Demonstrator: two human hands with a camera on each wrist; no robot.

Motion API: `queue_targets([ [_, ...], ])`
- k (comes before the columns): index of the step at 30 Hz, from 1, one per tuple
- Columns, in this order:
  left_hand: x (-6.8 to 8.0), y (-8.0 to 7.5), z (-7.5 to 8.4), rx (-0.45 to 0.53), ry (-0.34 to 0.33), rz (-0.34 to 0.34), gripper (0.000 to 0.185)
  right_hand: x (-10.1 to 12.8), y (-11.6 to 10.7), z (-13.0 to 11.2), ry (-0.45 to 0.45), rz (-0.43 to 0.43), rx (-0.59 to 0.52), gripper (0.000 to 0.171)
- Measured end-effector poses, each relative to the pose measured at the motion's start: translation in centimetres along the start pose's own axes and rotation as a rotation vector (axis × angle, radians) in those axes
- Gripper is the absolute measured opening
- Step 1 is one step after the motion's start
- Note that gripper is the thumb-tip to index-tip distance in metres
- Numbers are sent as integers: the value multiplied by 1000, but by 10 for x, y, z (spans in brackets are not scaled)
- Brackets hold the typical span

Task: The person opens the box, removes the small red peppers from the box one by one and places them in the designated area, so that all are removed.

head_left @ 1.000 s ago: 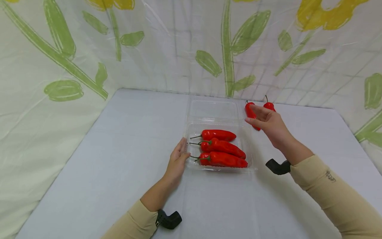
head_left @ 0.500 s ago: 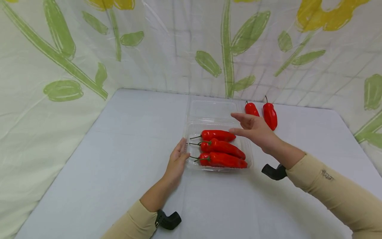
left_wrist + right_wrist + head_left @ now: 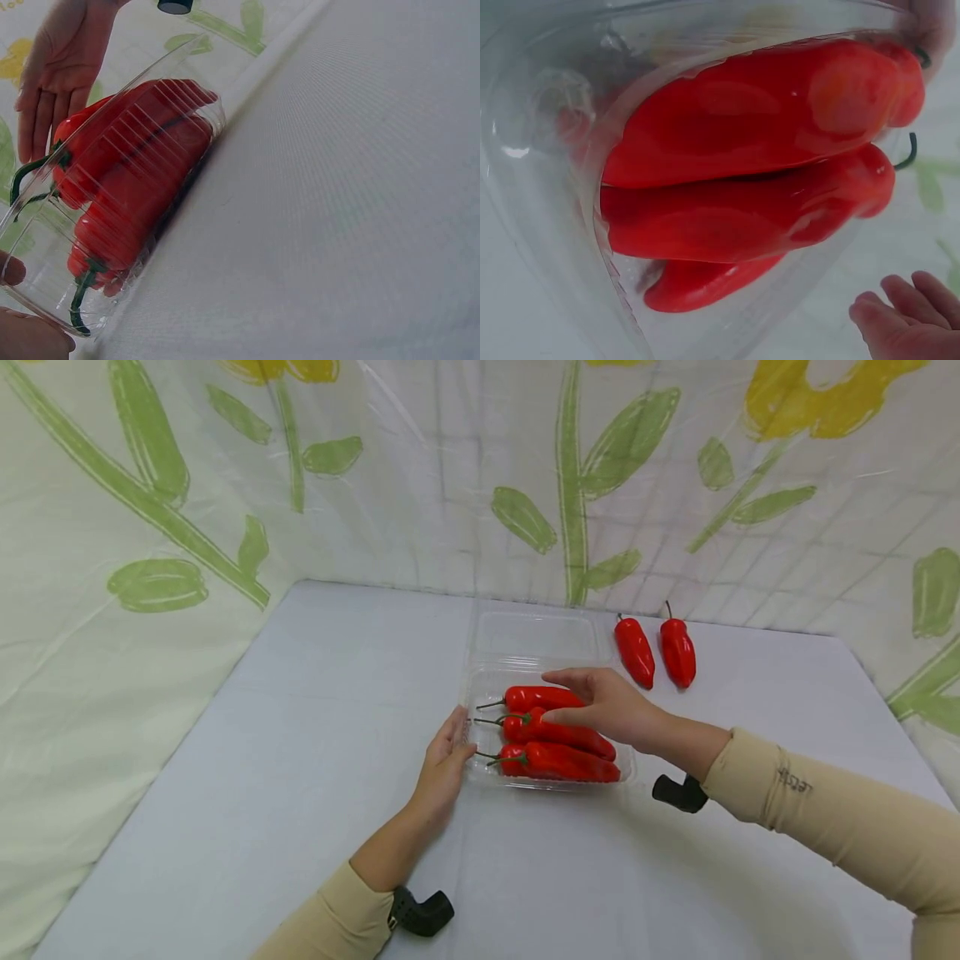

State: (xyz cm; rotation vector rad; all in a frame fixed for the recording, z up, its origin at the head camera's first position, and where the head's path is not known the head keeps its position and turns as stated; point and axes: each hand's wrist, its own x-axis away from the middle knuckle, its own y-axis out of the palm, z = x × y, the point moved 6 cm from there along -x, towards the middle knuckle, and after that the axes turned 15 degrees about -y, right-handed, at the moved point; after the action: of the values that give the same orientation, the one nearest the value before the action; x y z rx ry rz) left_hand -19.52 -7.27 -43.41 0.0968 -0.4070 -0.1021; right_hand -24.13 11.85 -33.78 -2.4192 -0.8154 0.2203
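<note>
A clear plastic clamshell container [image 3: 551, 787] lies with its lid folded back on the table. Several red peppers [image 3: 573, 762] with green stems lie in it, also seen through the ribbed wall in the left wrist view. My left hand [image 3: 438, 772] grips the container's left side, thumb at the rim. Above the back peppers is my right hand [image 3: 611, 706], thumb and fingers apart and nothing between them. In the left wrist view its palm faces the camera with the fingers extended; in the right wrist view its fingers [image 3: 907, 304] show beside the container.
Two more red peppers, one nearer the lid [image 3: 634, 652] and one farther right [image 3: 678, 653], lie on the white-covered table [image 3: 315, 735] at the back right. A flower-painted curtain [image 3: 412, 485] stands behind the table. A black wrist mount [image 3: 423, 914] is on the left wrist.
My right hand has moved left and toward me, from near the two loose peppers to over the container. The left hand and the peppers stay where they were.
</note>
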Motion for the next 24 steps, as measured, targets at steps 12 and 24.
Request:
queue_targets([
  [12,-1,0,0,8,-5,-3,58,-2,5,-2,49,-73,64,60],
  [24,-1,0,0,-17,-8,6,57,4,5,16,108,-140,83,57],
])
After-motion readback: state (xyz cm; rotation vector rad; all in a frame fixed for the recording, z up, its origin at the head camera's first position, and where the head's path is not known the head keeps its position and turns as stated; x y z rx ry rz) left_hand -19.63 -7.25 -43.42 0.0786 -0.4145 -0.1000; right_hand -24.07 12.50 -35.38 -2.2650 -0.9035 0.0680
